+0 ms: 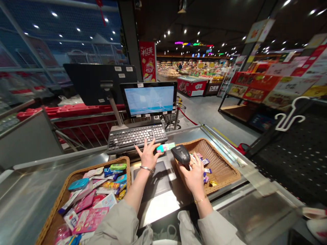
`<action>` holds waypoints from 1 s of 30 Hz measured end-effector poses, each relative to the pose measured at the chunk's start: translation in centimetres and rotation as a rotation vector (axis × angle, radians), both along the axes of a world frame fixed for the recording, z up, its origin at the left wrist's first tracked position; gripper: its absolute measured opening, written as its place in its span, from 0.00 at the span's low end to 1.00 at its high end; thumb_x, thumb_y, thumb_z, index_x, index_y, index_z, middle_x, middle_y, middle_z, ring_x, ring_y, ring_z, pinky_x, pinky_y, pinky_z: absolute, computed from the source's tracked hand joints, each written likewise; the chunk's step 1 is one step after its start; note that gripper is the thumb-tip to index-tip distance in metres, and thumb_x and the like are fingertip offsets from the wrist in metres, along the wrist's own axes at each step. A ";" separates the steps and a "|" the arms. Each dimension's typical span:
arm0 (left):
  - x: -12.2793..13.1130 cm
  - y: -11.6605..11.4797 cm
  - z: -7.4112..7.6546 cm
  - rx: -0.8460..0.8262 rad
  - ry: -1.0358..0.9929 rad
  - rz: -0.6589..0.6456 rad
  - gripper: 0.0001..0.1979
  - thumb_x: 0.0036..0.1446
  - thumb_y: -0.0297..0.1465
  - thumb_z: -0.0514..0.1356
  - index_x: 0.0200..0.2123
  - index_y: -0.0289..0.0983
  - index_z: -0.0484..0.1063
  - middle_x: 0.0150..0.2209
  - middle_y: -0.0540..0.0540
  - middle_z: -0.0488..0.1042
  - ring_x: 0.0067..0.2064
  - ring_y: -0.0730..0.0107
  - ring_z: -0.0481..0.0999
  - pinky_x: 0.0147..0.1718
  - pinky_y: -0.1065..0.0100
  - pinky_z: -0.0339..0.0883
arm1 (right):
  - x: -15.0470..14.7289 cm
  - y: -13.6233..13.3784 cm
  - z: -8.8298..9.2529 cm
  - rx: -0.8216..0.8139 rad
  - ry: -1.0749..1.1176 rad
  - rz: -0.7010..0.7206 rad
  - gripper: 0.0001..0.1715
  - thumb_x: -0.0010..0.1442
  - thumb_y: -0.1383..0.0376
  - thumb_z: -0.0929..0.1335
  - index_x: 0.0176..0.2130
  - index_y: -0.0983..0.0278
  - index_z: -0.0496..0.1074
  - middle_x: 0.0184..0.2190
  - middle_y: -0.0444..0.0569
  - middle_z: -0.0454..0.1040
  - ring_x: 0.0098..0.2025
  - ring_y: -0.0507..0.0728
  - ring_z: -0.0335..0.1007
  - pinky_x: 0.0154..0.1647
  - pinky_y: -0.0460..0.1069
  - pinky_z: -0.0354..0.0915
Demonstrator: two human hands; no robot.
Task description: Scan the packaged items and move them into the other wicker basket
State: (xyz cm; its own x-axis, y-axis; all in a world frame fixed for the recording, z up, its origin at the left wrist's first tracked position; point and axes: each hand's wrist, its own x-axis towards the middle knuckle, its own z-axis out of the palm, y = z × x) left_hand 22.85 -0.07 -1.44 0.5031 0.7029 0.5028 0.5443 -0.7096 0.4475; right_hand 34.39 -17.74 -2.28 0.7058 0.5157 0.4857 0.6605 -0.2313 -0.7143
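Observation:
Pinched between the thumb and index finger of my left hand is a small teal-and-green packet; its exact kind I cannot make out. The other left fingers spread over the front edge of the keyboard. My right hand is wrapped round a black barcode scanner, whose head is close to the packet's right end. Below the right hand, a wicker basket holds several small wrapped sweets. At left, another wicker basket is full of colourful packets, among them a blue oval case.
A lit monitor stands behind the keyboard, with a second dark-backed screen to its left. The steel counter runs under both baskets. A white hanger hangs at right. Shelves of boxes stand beyond the aisle.

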 end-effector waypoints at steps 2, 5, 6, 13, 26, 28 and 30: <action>0.7 -0.2 0.0 -0.004 0.002 -0.025 0.17 0.54 0.36 0.66 0.48 0.50 0.74 0.62 0.48 0.68 0.70 0.48 0.48 0.60 0.30 0.14 | 0.4 -0.2 0.1 0.016 0.013 -0.047 0.19 0.55 0.57 0.69 0.43 0.63 0.78 0.50 0.55 0.76 0.64 0.67 0.57 0.64 0.67 0.48; 1.8 -0.6 -0.2 -0.001 0.008 -0.059 0.17 0.54 0.36 0.65 0.48 0.50 0.74 0.61 0.48 0.68 0.70 0.48 0.48 0.60 0.31 0.14 | 1.2 -0.7 0.2 0.012 0.033 -0.125 0.19 0.55 0.56 0.69 0.42 0.63 0.78 0.49 0.56 0.76 0.64 0.67 0.57 0.63 0.67 0.47; 2.1 -0.7 -0.3 0.000 0.011 -0.071 0.16 0.54 0.36 0.65 0.48 0.51 0.74 0.61 0.48 0.68 0.70 0.49 0.48 0.60 0.31 0.14 | 1.5 -1.0 0.2 0.008 0.041 -0.150 0.18 0.55 0.56 0.68 0.42 0.63 0.78 0.49 0.56 0.76 0.64 0.67 0.57 0.63 0.67 0.47; 4.6 -1.8 -0.4 -0.035 0.043 -0.157 0.14 0.56 0.34 0.63 0.47 0.51 0.75 0.62 0.48 0.68 0.70 0.50 0.49 0.59 0.32 0.12 | 3.9 -3.1 -0.1 0.083 0.100 -0.331 0.19 0.52 0.53 0.70 0.37 0.65 0.78 0.47 0.60 0.77 0.62 0.68 0.60 0.62 0.69 0.49; 8.4 -4.6 -2.0 -0.122 0.157 -0.236 0.22 0.60 0.40 0.58 0.58 0.47 0.67 0.65 0.42 0.63 0.70 0.49 0.49 0.62 0.32 0.21 | 5.2 -4.9 -0.2 0.078 0.175 -0.408 0.20 0.52 0.52 0.70 0.36 0.65 0.79 0.46 0.60 0.77 0.61 0.68 0.62 0.60 0.64 0.56; 7.5 -3.9 -1.7 -0.125 0.152 -0.203 0.23 0.60 0.41 0.58 0.58 0.46 0.67 0.65 0.41 0.62 0.69 0.48 0.50 0.62 0.32 0.22 | 4.9 -4.5 -0.1 0.075 0.188 -0.388 0.20 0.52 0.51 0.70 0.34 0.65 0.79 0.45 0.61 0.78 0.61 0.68 0.62 0.59 0.64 0.57; 6.4 -3.4 -1.5 -0.136 0.146 -0.172 0.23 0.60 0.42 0.58 0.58 0.46 0.67 0.65 0.41 0.62 0.69 0.46 0.50 0.61 0.31 0.22 | 4.5 -3.9 0.0 0.079 0.191 -0.360 0.20 0.52 0.51 0.70 0.34 0.66 0.79 0.45 0.62 0.78 0.61 0.68 0.62 0.59 0.64 0.57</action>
